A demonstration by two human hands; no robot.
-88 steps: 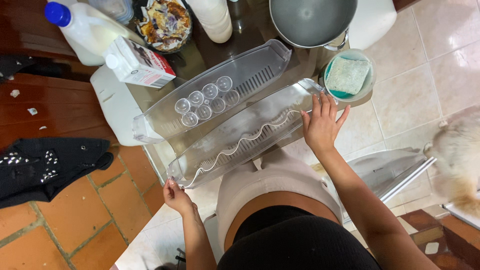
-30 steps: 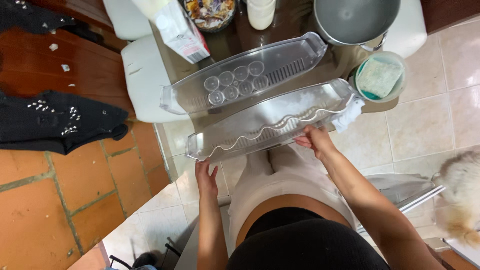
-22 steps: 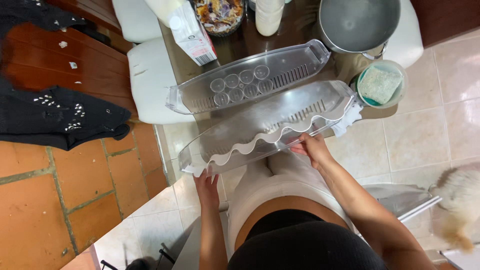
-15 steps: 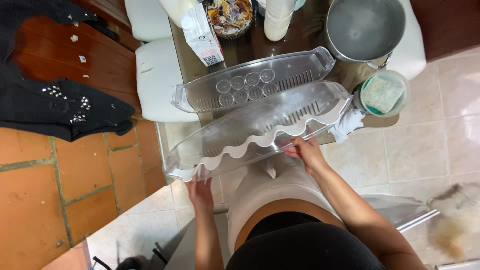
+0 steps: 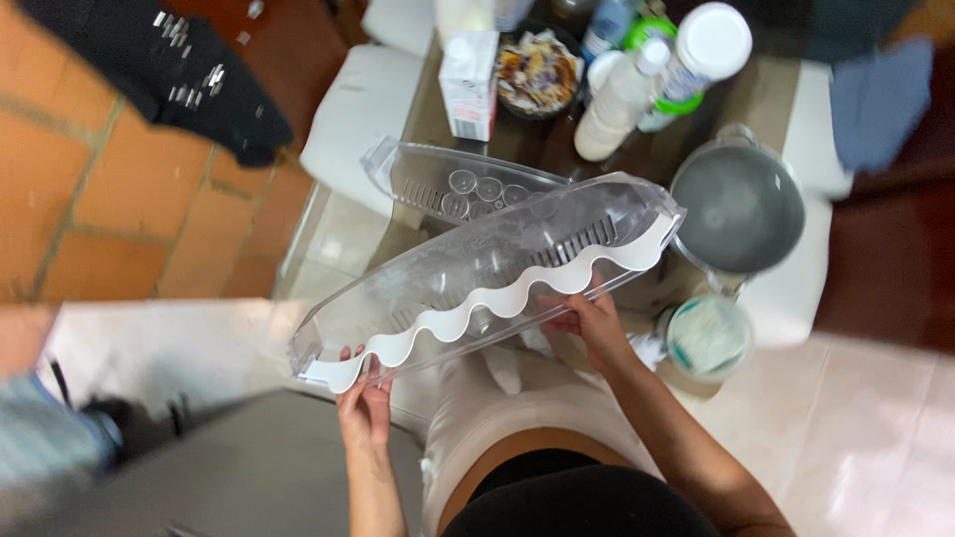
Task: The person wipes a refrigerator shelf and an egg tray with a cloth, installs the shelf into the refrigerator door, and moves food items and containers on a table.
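I hold a long clear plastic fridge door bin (image 5: 477, 268) with a white wavy front edge, lifted and tilted above the table. My left hand (image 5: 364, 408) grips its near left end from below. My right hand (image 5: 589, 323) grips its underside near the middle right. A second clear door bin (image 5: 438, 181) with round egg cups lies on the dark glass table (image 5: 542, 139) just behind it.
On the table stand a milk carton (image 5: 469, 84), a bowl of scraps (image 5: 537, 74), a white bottle (image 5: 617, 101), a white-lidded jar (image 5: 696, 55) and a steel pot (image 5: 738, 209). A tub with a sponge (image 5: 706, 338) sits near my right wrist. A white chair cushion (image 5: 358, 114) is at left.
I lifted the wavy-edged bin off the table and tilted it toward me. The view swung left, and the furry animal at right is out of sight.
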